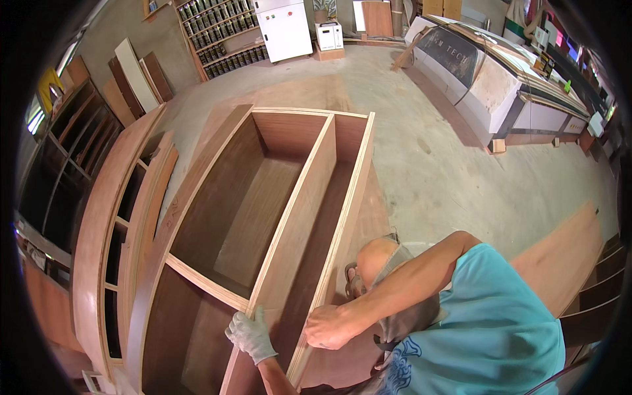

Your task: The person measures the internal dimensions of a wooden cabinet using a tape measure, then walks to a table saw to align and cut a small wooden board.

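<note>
Wooden cabinet, open face up, long axis forward, angled slightly right

Pale capitals can be read on dark panel of lg. white machine, bkgd. right; plywood cabinet's left board bears sm. handwritten marks, illegible.

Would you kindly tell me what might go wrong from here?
The right grip is ungloved at the edge of the wooden frame, so a splinter might catch it. The sandalled foot, close beside that frame, could be knocked if the frame shifts.
</note>
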A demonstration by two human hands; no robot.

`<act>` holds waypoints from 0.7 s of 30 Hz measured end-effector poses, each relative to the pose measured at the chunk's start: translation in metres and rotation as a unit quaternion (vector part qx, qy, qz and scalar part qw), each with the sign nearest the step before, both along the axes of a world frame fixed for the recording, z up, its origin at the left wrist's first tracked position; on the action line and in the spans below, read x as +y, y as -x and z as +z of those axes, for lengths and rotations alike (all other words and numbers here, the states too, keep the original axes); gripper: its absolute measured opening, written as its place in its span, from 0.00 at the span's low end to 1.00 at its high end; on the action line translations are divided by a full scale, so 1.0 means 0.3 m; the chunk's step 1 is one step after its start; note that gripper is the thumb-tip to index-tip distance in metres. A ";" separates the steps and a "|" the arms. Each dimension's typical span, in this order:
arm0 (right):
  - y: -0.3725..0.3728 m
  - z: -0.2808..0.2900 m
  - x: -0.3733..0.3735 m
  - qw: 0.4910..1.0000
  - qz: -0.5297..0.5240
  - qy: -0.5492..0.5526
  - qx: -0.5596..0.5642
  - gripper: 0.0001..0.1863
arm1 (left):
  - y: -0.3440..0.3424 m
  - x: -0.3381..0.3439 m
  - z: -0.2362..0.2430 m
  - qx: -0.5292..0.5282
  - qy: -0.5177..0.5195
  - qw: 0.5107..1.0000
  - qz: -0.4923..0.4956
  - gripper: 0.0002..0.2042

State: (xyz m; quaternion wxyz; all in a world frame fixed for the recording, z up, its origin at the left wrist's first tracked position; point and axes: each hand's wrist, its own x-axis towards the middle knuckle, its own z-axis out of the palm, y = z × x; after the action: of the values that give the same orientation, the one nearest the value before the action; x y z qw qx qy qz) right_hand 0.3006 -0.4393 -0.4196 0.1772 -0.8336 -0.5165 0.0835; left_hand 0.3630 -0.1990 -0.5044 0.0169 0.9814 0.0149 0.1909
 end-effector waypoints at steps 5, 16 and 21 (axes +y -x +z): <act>-0.011 -0.007 0.016 1.000 0.003 0.016 -0.007 0.11 | -0.004 0.019 -0.021 0.005 -0.005 1.000 -0.005 0.25; -0.029 0.015 0.034 1.000 -0.008 0.000 -0.001 0.08 | -0.010 0.034 -0.030 -0.012 -0.009 1.000 -0.021 0.25; -0.025 0.018 0.039 1.000 -0.011 -0.005 -0.004 0.08 | -0.014 0.032 -0.039 -0.027 -0.016 0.999 -0.033 0.25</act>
State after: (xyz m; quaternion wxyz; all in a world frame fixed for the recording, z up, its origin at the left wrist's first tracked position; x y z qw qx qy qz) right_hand 0.3082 -0.4276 -0.4142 0.1803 -0.8388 -0.5083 0.0750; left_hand 0.3671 -0.1895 -0.5160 0.0074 0.9759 -0.0207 0.2169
